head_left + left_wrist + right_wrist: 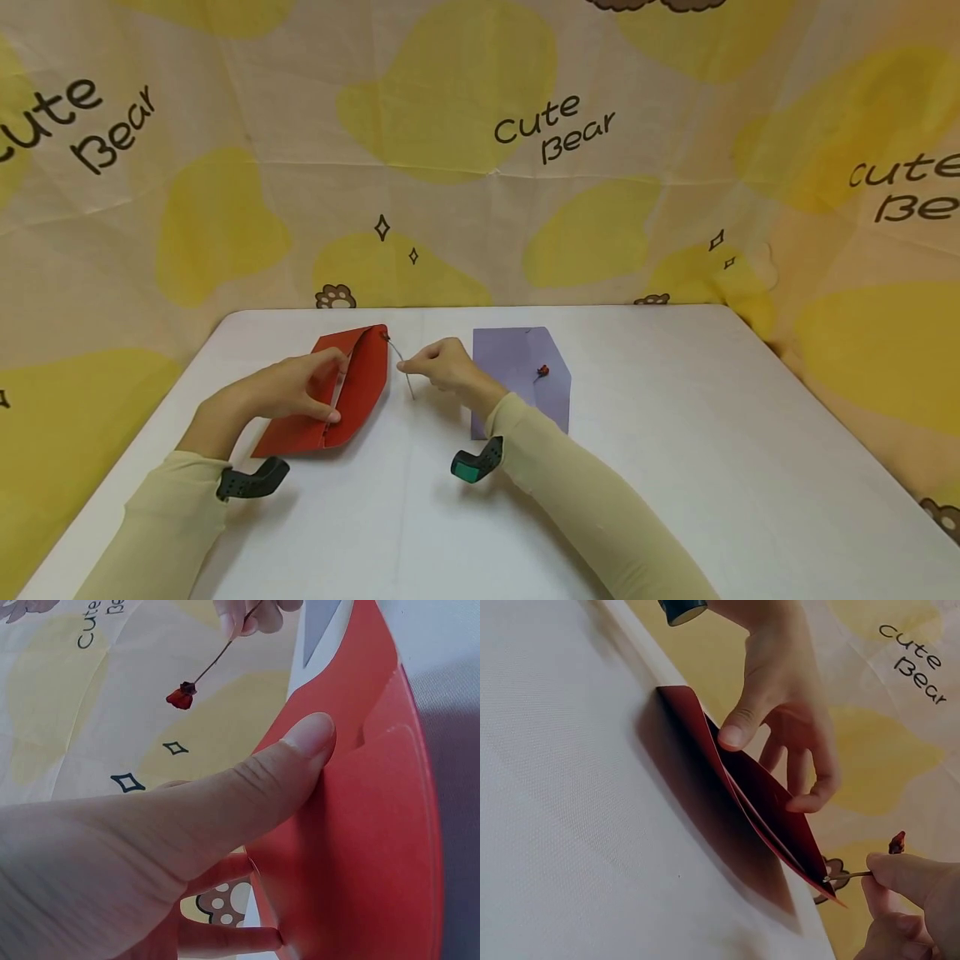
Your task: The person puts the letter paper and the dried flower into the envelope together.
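A red paper envelope stands tilted at the left of the white table, its mouth gaping. My left hand holds it at the opening, thumb against the red paper and fingers spread apart from it. Beside the envelope's right end, my right hand pinches the thin stem of a small dried red rose. The rose head points away from me and the stem's lower end hangs free. In the right wrist view the stem appears close to the envelope's corner; contact is hard to tell.
A purple envelope lies flat under and behind my right forearm. On it rests another dried red rose with a short stem. The white table ends at a printed yellow cloth behind.
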Available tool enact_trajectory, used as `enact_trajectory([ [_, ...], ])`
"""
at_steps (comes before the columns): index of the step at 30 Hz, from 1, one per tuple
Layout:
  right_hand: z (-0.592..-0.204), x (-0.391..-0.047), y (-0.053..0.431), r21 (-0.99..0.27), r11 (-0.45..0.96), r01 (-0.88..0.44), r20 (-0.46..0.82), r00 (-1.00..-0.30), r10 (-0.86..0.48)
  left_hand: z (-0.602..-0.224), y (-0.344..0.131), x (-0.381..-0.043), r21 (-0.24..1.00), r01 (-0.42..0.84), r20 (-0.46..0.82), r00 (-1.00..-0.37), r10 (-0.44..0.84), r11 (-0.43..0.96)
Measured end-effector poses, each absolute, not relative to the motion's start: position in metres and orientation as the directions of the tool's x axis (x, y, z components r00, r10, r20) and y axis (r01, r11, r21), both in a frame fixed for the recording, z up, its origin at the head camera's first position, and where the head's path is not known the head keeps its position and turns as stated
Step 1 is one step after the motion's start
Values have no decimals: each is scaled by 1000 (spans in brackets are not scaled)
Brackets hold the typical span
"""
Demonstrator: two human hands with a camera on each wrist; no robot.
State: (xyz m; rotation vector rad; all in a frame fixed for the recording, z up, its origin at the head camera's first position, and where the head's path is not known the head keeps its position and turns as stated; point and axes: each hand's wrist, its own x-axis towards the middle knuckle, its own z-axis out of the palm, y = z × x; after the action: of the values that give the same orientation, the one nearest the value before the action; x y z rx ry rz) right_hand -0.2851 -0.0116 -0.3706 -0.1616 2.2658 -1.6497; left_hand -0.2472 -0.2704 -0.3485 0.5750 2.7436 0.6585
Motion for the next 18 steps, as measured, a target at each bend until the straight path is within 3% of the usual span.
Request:
enact_trajectory([
  [18,-374,-283,-32,-935,293,198,-275,-928,-251,-349,-272,-249,479,332,-146,-883,447,812],
])
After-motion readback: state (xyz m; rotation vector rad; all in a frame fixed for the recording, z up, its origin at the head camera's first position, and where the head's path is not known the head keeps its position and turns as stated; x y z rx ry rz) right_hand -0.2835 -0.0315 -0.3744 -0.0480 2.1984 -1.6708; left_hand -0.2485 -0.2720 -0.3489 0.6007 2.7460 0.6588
